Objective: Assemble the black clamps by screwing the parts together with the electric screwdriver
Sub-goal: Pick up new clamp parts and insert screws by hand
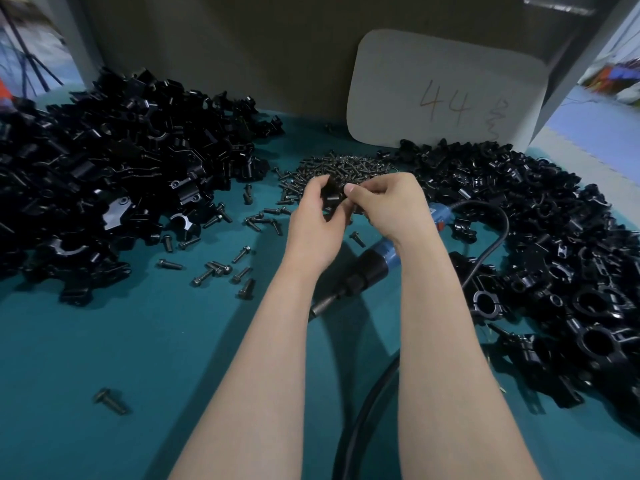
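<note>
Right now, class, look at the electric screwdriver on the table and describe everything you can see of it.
The electric screwdriver lies flat on the teal table, unheld, beneath the person's right forearm, which hides its middle. It has a blue body that looks plastic, a black collar, and a metal-looking bit holder pointing toward the lower left. A black cable loops from its far end through the clamp pile at right. Both hands are busy with a black part above it.
</note>
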### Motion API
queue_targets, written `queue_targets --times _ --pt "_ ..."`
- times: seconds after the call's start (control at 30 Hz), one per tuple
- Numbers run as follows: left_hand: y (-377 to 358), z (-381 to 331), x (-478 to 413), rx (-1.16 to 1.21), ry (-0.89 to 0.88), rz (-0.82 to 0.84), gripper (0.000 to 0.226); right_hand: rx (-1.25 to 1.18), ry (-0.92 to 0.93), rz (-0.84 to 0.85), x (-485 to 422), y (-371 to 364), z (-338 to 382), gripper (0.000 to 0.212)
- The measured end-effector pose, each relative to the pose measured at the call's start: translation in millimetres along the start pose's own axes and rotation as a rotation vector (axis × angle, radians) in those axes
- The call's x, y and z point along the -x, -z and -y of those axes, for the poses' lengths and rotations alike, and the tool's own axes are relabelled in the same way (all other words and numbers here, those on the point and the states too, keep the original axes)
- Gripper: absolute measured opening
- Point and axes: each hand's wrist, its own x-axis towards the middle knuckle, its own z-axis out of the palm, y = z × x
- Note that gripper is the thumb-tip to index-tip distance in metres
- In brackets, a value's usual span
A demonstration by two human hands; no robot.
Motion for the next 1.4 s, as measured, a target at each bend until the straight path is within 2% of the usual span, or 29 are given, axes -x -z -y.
queue_targets --times 0.07,0.33,0.57,0.87,1.03,1.4 --pt "-0.4 -1.1 0.7 0.016 -0.013 -0.009 0.019 -0.048 0.002 -0.005 0.5 1.6 0.3 0.027" --pt "1.6 -5.6 1.1 -0.022 -0.071 -0.002 0.025 -0.063 0.022 0.01 1.5 1.4 0.7 0.027" --pt "2.6 -7.6 -0.5 -0.029 -0.085 -0.015 0.03 -0.068 0.037 -0.017 0.2 1.2 0.1 0.016" --pt "0.3 -7.0 -0.1 -0.027 -0.07 -0.034 0.025 -0.059 0.049 -0.015 -1.1 0.1 -1.5 0.015" --pt "0.5 -9.9 0.8 -0.025 -0.052 -0.022 0.038 -0.038 0.061 -0.01 -1.9 -1.1 -1.8 0.019" --pt "1.4 -7.0 1.4 -0.038 -0.098 -0.039 0.027 -0.037 0.061 0.0 -1.7 -0.5 -2.4 0.02"
